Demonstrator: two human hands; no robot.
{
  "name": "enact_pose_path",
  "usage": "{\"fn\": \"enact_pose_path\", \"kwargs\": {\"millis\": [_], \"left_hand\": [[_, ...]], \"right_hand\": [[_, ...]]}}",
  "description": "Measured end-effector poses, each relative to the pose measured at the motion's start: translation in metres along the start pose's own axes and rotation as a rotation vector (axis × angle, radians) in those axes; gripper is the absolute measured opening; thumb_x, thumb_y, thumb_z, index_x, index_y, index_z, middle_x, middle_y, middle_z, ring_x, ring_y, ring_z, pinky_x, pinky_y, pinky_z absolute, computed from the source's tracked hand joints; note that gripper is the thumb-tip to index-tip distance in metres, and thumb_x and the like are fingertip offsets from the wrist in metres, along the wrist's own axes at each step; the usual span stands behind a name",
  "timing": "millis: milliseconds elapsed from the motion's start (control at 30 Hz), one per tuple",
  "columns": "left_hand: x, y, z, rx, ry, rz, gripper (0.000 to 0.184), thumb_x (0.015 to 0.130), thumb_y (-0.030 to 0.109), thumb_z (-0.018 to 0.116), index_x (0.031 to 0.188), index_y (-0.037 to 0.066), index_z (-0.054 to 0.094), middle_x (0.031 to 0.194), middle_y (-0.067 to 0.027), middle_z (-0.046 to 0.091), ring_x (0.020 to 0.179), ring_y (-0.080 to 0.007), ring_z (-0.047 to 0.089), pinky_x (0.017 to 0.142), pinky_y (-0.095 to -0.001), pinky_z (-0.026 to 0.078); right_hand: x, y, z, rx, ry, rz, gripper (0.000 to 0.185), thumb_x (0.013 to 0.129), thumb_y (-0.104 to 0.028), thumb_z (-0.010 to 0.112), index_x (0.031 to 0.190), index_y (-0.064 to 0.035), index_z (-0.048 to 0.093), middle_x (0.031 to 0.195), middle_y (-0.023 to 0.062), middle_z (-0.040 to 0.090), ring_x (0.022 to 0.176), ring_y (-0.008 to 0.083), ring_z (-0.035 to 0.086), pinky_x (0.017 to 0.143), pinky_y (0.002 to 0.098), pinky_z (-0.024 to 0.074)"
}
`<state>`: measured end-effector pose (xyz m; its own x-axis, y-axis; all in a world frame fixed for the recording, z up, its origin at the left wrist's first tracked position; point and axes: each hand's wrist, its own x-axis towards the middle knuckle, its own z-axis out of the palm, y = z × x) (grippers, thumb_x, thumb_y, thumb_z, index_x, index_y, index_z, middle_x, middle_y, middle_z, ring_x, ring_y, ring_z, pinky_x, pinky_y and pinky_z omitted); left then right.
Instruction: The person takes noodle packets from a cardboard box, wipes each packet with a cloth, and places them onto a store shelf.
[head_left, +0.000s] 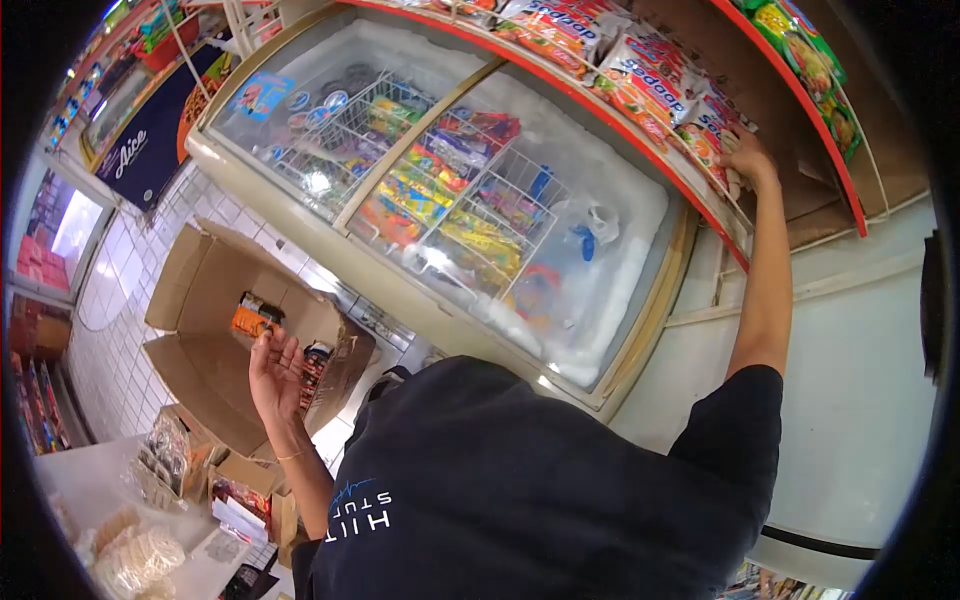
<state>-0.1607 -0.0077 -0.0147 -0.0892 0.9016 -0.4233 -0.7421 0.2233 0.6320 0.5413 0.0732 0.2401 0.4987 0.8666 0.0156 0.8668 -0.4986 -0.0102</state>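
My right hand point(748, 162) is on the red-and-white noodle packets point(705, 125) at the near end of a red-edged shelf, with its fingers curled against the endmost packet. On the other side, my left hand point(276, 378) is raised over an open cardboard box point(215, 375), palm up and fingers apart, holding nothing. Inside that box, an orange-and-black packet point(256, 315) lies just beyond the fingertips. More dark and red packets point(315, 370) are partly hidden beside the hand.
A glass-topped freezer point(400, 275) with wire baskets of colourful packs stands between my hands. Green packets point(810, 60) sit on another shelf at the upper right. At the lower left are small open boxes point(240, 485) and plastic-wrapped goods point(140, 555). Tiled floor point(120, 270) shows beyond the box.
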Motion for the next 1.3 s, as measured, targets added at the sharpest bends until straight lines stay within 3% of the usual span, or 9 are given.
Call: {"fn": "enact_pose_path", "kwargs": {"millis": [200, 400, 533, 567, 633, 700, 967, 1133, 1300], "left_hand": [[0.007, 0.032, -0.032, -0.014, 0.080, 0.012, 0.018, 0.083, 0.021, 0.056, 0.098, 0.011, 0.054, 0.096, -0.0065, 0.059, 0.088, -0.0224, 0.056, 0.074, -0.0333, 0.048], [0.018, 0.081, -0.054, 0.021, 0.149, 0.162, 0.015, 0.083, 0.018, 0.056, 0.094, 0.008, 0.054, 0.089, -0.0069, 0.059, 0.080, -0.0211, 0.057, 0.073, -0.0343, 0.049], [0.030, 0.091, -0.063, 0.036, 0.152, 0.151, 0.013, 0.084, 0.018, 0.055, 0.092, 0.009, 0.055, 0.089, -0.0064, 0.060, 0.080, -0.0209, 0.059, 0.071, -0.0334, 0.050], [0.032, 0.090, -0.063, 0.029, 0.158, 0.148, 0.013, 0.083, 0.018, 0.055, 0.092, 0.009, 0.054, 0.087, -0.0064, 0.060, 0.078, -0.0201, 0.058, 0.071, -0.0334, 0.049], [0.039, 0.090, -0.065, 0.019, 0.160, 0.117, 0.013, 0.084, 0.018, 0.055, 0.092, 0.009, 0.054, 0.087, -0.0062, 0.059, 0.078, -0.0201, 0.058, 0.070, -0.0333, 0.049], [0.048, 0.090, -0.068, 0.037, 0.199, 0.092, 0.011, 0.084, 0.018, 0.054, 0.092, 0.009, 0.054, 0.086, -0.0055, 0.059, 0.077, -0.0202, 0.058, 0.068, -0.0333, 0.049], [0.166, 0.064, -0.157, -0.014, 0.449, -0.113, 0.012, 0.084, 0.019, 0.053, 0.085, 0.006, 0.053, 0.069, -0.0047, 0.056, 0.065, -0.0188, 0.057, 0.058, -0.0322, 0.049], [0.191, 0.005, -0.193, 0.544, 0.440, -0.159, 0.020, 0.086, 0.020, 0.048, 0.077, 0.003, 0.055, 0.053, -0.0064, 0.049, 0.041, -0.0193, 0.049, 0.034, -0.0285, 0.036], [0.223, -0.103, -0.301, 1.097, 0.409, -0.346, 0.018, 0.078, 0.015, 0.058, 0.084, -0.001, 0.056, 0.061, -0.0084, 0.054, 0.050, -0.0220, 0.053, 0.046, -0.0350, 0.043]], "right_hand": [[0.013, 0.024, 0.008, -0.140, 0.227, 0.001, 0.069, 0.063, -0.029, 0.072, 0.123, -0.0075, 0.044, 0.123, 0.0169, 0.047, 0.110, 0.0274, 0.048, 0.091, 0.0359, 0.0387], [-0.077, -0.045, -0.011, 0.767, 0.751, -0.290, 0.042, 0.084, -0.033, 0.056, 0.113, -0.0023, 0.054, 0.108, 0.0090, 0.057, 0.097, 0.0171, 0.053, 0.085, 0.0289, 0.0408], [-0.167, -0.117, 0.034, 1.948, 0.416, -0.041, 0.044, 0.083, -0.035, 0.056, 0.113, -0.0039, 0.048, 0.102, 0.0103, 0.057, 0.081, 0.0191, 0.056, 0.073, 0.0325, 0.0466], [-0.171, -0.109, 0.067, 1.929, 0.172, -0.291, 0.043, 0.083, -0.042, 0.052, 0.109, -0.0077, 0.048, 0.098, 0.0087, 0.056, 0.072, 0.0167, 0.054, 0.066, 0.0325, 0.0469], [-0.198, -0.156, 0.134, 2.174, -0.214, -0.037, 0.030, 0.081, -0.030, 0.058, 0.104, -0.0119, 0.051, 0.100, 0.0086, 0.056, 0.078, 0.0182, 0.055, 0.059, 0.0340, 0.0474], [-0.239, -0.204, 0.183, 1.930, -0.475, 0.389, 0.027, 0.082, -0.026, 0.058, 0.102, -0.0103, 0.050, 0.094, 0.0080, 0.059, 0.075, 0.0189, 0.057, 0.055, 0.0336, 0.0482], [-0.306, -0.274, 0.195, 2.151, -0.378, 0.535, 0.029, 0.083, -0.016, 0.054, 0.111, -0.0066, 0.047, 0.104, 0.0091, 0.057, 0.089, 0.0234, 0.058, 0.066, 0.0391, 0.0503], [-0.333, -0.271, 0.200, 2.036, -0.300, 0.606, 0.033, 0.084, -0.016, 0.053, 0.115, -0.0062, 0.045, 0.109, 0.0088, 0.055, 0.098, 0.0231, 0.055, 0.074, 0.0400, 0.0489], [-0.389, -0.267, 0.223, 1.915, -0.237, 0.738, 0.036, 0.083, -0.017, 0.054, 0.116, -0.0051, 0.044, 0.107, 0.0097, 0.055, 0.096, 0.0242, 0.055, 0.072, 0.0408, 0.0488]]}}
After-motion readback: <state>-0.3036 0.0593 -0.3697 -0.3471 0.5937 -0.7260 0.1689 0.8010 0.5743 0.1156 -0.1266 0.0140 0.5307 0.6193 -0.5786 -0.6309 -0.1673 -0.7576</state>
